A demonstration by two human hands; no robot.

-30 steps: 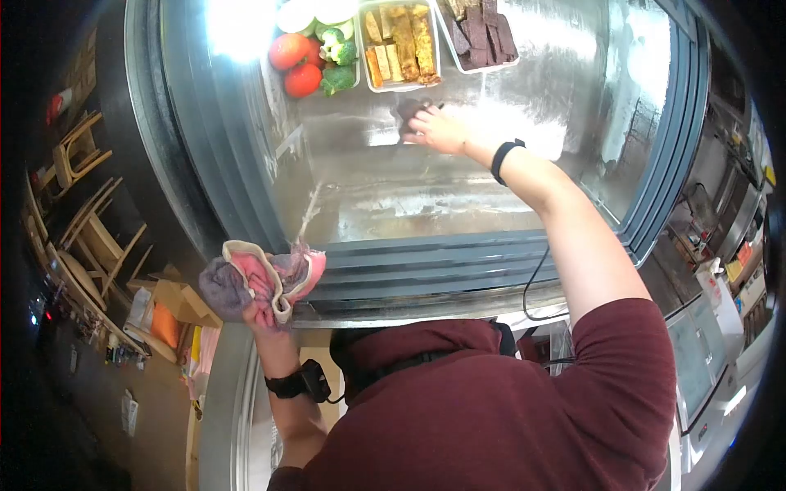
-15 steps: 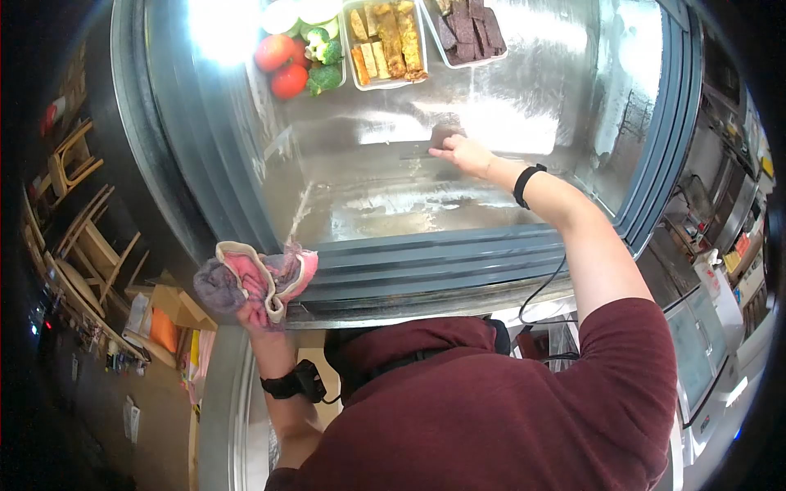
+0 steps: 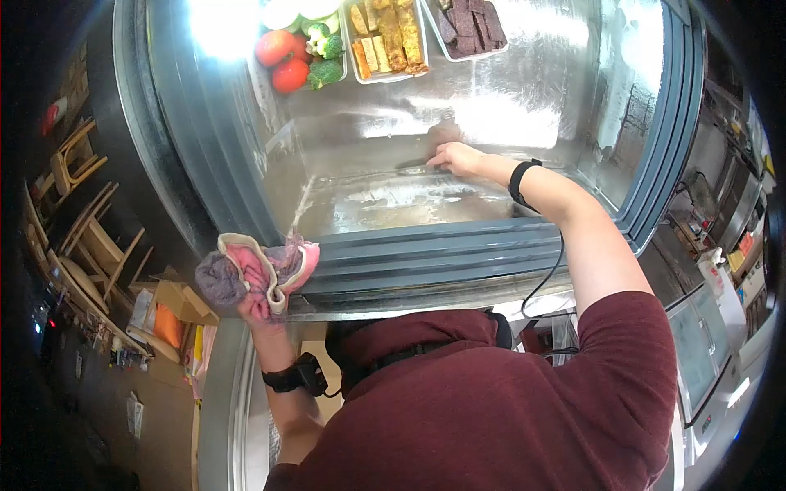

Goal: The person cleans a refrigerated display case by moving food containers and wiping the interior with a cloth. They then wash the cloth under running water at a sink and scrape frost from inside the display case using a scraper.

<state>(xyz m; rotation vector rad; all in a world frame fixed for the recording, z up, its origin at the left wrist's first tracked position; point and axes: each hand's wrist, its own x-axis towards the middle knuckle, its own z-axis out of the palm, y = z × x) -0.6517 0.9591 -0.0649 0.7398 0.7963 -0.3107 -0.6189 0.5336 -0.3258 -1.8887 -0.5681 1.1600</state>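
Note:
My left hand [image 3: 264,316] grips a bunched pink and grey cloth [image 3: 266,270] at the front left corner of a metal-lined chest [image 3: 499,98]. The cloth hides most of its fingers. My right hand [image 3: 458,159] reaches down inside the chest, close to the lower edge of its floor. Its fingers are pressed together, and a thin, faint shape shows at their tips; I cannot make out what it is. Pale frost-like patches [image 3: 393,195] mark the near inner wall below this hand.
At the chest's far side sit tomatoes [image 3: 290,75], broccoli [image 3: 325,72], a tub of yellow-brown strips [image 3: 391,41] and a tub of dark brown pieces [image 3: 473,29]. Grey ridged rails [image 3: 442,254] frame the opening. A black cable [image 3: 544,282] hangs over the front edge. Wooden stools [image 3: 98,237] stand left.
My right hand has shifted slightly down and left along the chest's inside. My left hand still holds the cloth in nearly the same place.

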